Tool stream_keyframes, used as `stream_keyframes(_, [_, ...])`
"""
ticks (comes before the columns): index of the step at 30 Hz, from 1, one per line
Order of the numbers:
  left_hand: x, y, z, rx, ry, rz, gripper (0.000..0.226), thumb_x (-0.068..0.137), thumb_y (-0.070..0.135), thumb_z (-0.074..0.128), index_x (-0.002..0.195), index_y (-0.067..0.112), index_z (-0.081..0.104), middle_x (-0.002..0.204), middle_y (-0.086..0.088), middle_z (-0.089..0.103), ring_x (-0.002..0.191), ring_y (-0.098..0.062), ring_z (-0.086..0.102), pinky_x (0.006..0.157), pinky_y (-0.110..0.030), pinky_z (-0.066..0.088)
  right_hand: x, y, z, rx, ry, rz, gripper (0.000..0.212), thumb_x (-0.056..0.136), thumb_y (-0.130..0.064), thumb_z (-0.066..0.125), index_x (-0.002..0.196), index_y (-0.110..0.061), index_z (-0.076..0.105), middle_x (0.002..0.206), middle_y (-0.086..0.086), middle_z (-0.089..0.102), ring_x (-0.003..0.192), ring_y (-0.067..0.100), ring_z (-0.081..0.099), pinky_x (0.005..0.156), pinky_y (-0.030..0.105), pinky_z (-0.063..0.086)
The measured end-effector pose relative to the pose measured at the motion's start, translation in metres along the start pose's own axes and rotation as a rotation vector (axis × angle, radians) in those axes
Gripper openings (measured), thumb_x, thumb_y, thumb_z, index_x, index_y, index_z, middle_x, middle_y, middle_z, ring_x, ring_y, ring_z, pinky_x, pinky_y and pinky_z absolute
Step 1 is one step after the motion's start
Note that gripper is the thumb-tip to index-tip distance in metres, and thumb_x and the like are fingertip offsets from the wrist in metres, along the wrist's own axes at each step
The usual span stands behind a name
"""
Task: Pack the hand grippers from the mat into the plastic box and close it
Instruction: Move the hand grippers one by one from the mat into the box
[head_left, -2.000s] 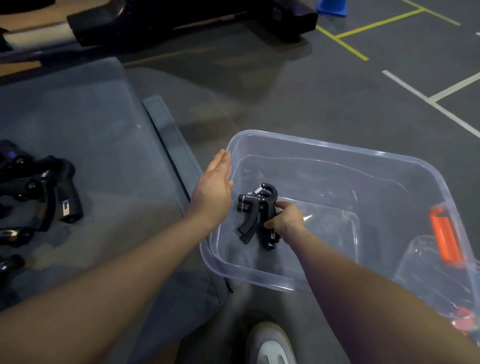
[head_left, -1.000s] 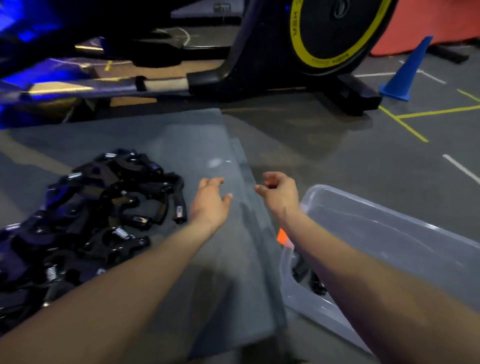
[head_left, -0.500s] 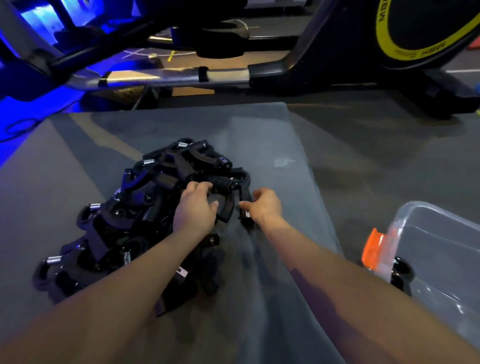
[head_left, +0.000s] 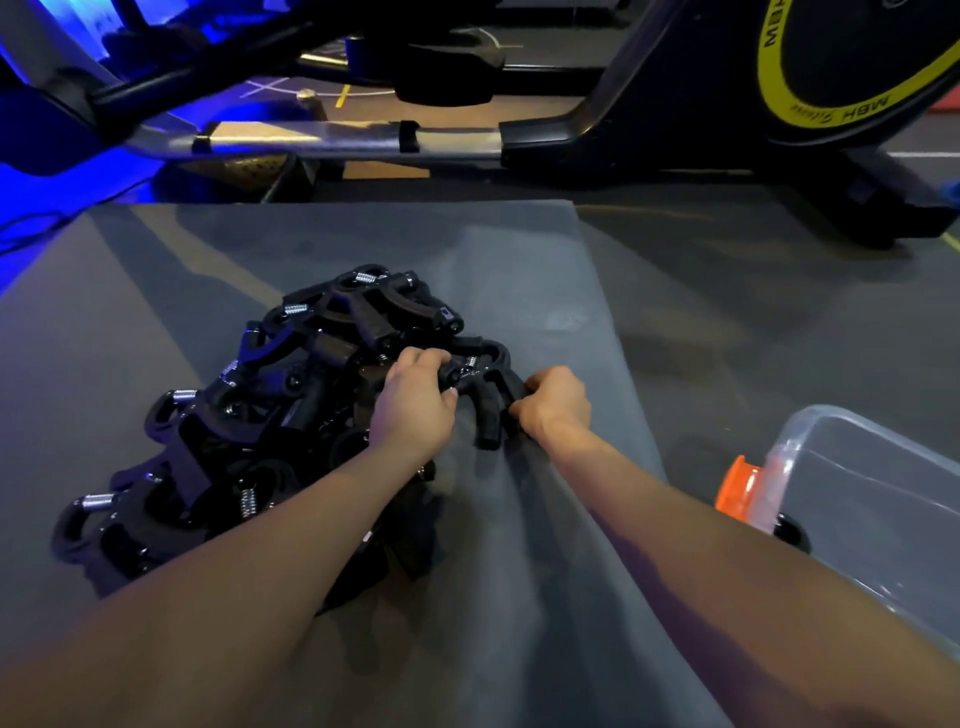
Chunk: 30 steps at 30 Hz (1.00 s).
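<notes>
A heap of several black hand grippers (head_left: 270, 415) with silver springs lies on the grey mat (head_left: 519, 571). My left hand (head_left: 415, 405) curls its fingers over a gripper at the heap's right edge. Beside it, my right hand (head_left: 556, 402) grips the handle of a black hand gripper (head_left: 485, 410) lying at the same edge. The clear plastic box (head_left: 883, 519) with an orange latch (head_left: 737, 486) stands on the floor at the right. A dark gripper shows inside it near the latch.
A black exercise machine (head_left: 675, 119) with a yellow-ringed wheel and a metal rail stands just beyond the mat's far edge. Blue light falls on the far left. Grey floor (head_left: 753, 312) lies between the mat and the box.
Both hands went from the box to the heap on the mat. Since half a second ago their fingers have closed on grippers at the heap's right edge.
</notes>
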<state>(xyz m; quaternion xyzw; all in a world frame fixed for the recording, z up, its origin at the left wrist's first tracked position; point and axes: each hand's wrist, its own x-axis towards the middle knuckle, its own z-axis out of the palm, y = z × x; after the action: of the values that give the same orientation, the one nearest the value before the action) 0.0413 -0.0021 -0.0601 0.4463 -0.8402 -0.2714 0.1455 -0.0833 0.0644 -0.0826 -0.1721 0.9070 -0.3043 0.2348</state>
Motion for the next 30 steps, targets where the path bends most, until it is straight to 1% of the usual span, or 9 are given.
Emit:
stream_keyframes(5, [0.0,0.037,0.014,-0.032,-0.001,0.04,0.04,0.088,0.016,0.056,0.128,0.015,0.05,0.132,-0.005,0.045,0.124,-0.024,0.046,0.102,-0.036,0.041,-0.009,0.024,-0.04,-0.054,0.039,-0.059,0.013,0.074,-0.006,0.061,0.086,-0.01,0.066,0.098,0.015,0.07,0.094,0.033,0.066,0.074,0.03,0.049])
stream_keyframes(7, [-0.004,0.056,0.023,-0.05,-0.02,0.069,0.041,0.088,0.015,0.056,0.129,0.014,0.05,0.132,-0.007,0.046,0.125,-0.025,0.045,0.106,-0.037,0.038,-0.01,0.037,-0.06,-0.024,0.078,-0.076,0.009,0.073,-0.005,0.059,0.076,-0.012,0.065,0.09,0.016,0.071,0.088,0.034,0.068,0.076,0.033,0.055])
stream_keyframes(9, [-0.01,0.074,0.033,-0.054,-0.041,0.102,0.041,0.088,0.014,0.055,0.129,0.014,0.05,0.132,-0.007,0.046,0.126,-0.024,0.045,0.107,-0.037,0.037,-0.013,0.052,-0.08,0.027,0.123,-0.088,0.013,0.07,-0.004,0.057,0.061,-0.014,0.056,0.083,0.017,0.071,0.081,0.036,0.068,0.074,0.037,0.057])
stream_keyframes(12, [-0.019,0.101,0.048,-0.059,-0.066,0.134,0.04,0.089,0.014,0.054,0.128,0.017,0.051,0.131,-0.005,0.047,0.125,-0.025,0.046,0.105,-0.036,0.038,-0.018,0.078,-0.107,0.113,0.196,-0.065,0.024,0.067,-0.004,0.058,0.05,-0.014,0.044,0.07,0.014,0.064,0.07,0.033,0.065,0.061,0.031,0.049])
stream_keyframes(15, [-0.033,0.133,0.066,-0.079,-0.107,0.199,0.038,0.089,0.013,0.054,0.127,0.018,0.051,0.131,-0.006,0.047,0.125,-0.026,0.045,0.104,-0.036,0.038,-0.026,0.106,-0.134,0.258,0.255,-0.024,0.014,0.064,-0.006,0.06,0.057,-0.009,0.049,0.061,0.014,0.057,0.058,0.026,0.054,0.059,0.04,0.055])
stream_keyframes(18, [-0.052,0.167,0.088,-0.122,-0.187,0.276,0.043,0.088,0.012,0.055,0.129,0.02,0.047,0.131,-0.006,0.047,0.124,-0.026,0.047,0.104,-0.039,0.04,-0.033,0.142,-0.162,0.364,0.334,0.061,0.011,0.065,-0.006,0.062,0.06,-0.015,0.058,0.064,0.011,0.064,0.067,0.035,0.067,0.069,0.05,0.057])
stream_keyframes(23, [-0.077,0.212,0.129,-0.184,-0.281,0.327,0.046,0.085,0.011,0.06,0.129,0.015,0.048,0.128,-0.01,0.049,0.12,-0.027,0.051,0.103,-0.037,0.04,-0.05,0.198,-0.195,0.519,0.467,0.206,0.015,0.074,-0.002,0.066,0.084,-0.011,0.069,0.07,0.005,0.063,0.064,0.023,0.06,0.076,0.046,0.057])
stream_keyframes(27, [-0.089,0.227,0.159,-0.152,-0.379,0.345,0.05,0.088,0.016,0.058,0.135,0.011,0.043,0.133,-0.011,0.04,0.124,-0.029,0.045,0.108,-0.034,0.035,-0.055,0.239,-0.196,0.584,0.527,0.306,0.019,0.072,-0.002,0.068,0.089,-0.012,0.07,0.076,0.003,0.066,0.073,0.028,0.065,0.077,0.05,0.057])
stream_keyframes(30, [-0.092,0.228,0.176,-0.099,-0.405,0.343,0.055,0.09,0.018,0.056,0.14,0.009,0.037,0.133,-0.012,0.038,0.126,-0.03,0.039,0.11,-0.035,0.032,-0.057,0.266,-0.185,0.587,0.52,0.402,0.02,0.07,-0.004,0.069,0.082,-0.019,0.067,0.073,0.002,0.066,0.077,0.035,0.069,0.076,0.05,0.057])
